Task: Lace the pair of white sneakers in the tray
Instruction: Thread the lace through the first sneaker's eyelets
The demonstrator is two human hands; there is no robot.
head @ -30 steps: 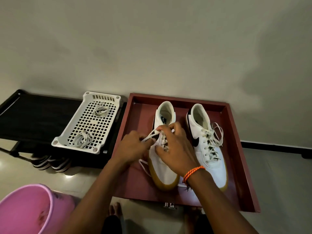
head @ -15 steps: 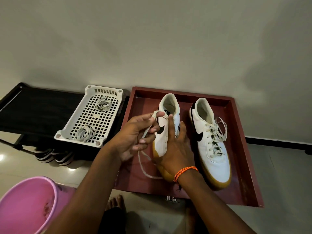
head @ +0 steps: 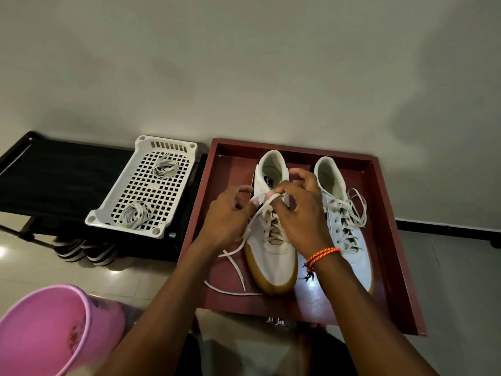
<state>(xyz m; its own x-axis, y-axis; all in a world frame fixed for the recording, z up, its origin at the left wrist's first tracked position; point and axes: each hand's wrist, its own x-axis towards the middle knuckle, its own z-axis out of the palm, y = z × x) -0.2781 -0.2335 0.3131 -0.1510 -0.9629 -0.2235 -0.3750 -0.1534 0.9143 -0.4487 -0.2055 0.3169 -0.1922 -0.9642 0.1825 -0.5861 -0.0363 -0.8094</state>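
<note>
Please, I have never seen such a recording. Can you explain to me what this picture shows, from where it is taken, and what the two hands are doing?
There is no machine here. A person wears a camera on the head, so the picture looks forward and down at that person's own two arms.

On the floor by the wall lies a dark red tray with two white sneakers. The right sneaker is already laced. The left sneaker is in work: the left hand and the right hand, which wears an orange wrist band, each pinch its white lace with the fingers above the upper eyelets. Loose lace ends trail on the tray.

To the left, a white plastic basket with two bundles of spare laces rests on a black rack. A pink bucket stands at the lower left.
</note>
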